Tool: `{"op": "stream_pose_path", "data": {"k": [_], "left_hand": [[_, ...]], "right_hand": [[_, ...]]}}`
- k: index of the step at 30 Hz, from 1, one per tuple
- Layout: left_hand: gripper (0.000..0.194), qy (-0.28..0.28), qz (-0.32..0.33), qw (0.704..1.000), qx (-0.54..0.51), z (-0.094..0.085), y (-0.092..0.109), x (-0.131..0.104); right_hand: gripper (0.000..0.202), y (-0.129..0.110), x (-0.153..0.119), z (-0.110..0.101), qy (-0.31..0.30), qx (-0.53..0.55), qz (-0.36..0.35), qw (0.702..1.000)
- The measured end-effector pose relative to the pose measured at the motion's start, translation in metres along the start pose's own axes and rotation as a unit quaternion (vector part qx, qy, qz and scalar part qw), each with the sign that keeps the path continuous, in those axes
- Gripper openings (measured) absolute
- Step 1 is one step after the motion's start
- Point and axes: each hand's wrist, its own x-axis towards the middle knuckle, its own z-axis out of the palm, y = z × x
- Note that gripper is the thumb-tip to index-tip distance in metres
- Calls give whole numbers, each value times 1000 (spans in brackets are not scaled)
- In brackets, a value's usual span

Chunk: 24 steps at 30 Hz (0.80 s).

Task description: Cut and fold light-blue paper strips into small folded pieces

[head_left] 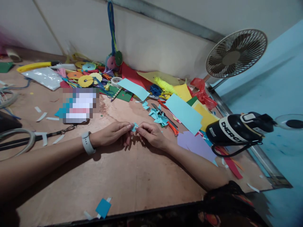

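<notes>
Between my two hands is a small light blue paper piece point(134, 127), pinched at its left side by my left hand point(118, 132) and at its right side by my right hand point(151, 134). The fingertips of both hands nearly meet around it, just above the wooden table point(132, 183). Just beyond my right hand lies a pile of small folded light blue papers point(159, 118), with orange-handled scissors point(174, 127) beside it. A light blue sheet point(183, 113) rests farther right.
A phone point(79, 107) lies left of centre. Yarn, scalloped discs point(85, 81) and coloured papers line the wall. On the right are purple paper point(196, 146), a black bottle point(236, 129) and a fan point(235, 55). A blue square point(103, 207) sits near the front edge.
</notes>
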Motion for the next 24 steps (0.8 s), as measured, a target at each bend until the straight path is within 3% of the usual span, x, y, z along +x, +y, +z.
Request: {"op": "stream_pose_path", "data": {"k": [10,14,17,24], "left_hand": [[47,-14,6,1000,-14,4,10,-2],[44,-49,8,999,-2,4,9,-2],[46,-51,7,999,-2,4,8,-2],[44,-35,14,997,60,4,6,-2]], "right_hand": [[43,-8,-1,-4,6,18,25,999],[44,-5,-1,-4,5,-8,13,1000],[43,-3,0,-3,-2,-45,-16,999],[34,0,0,0,49,-170,-114,978]]}}
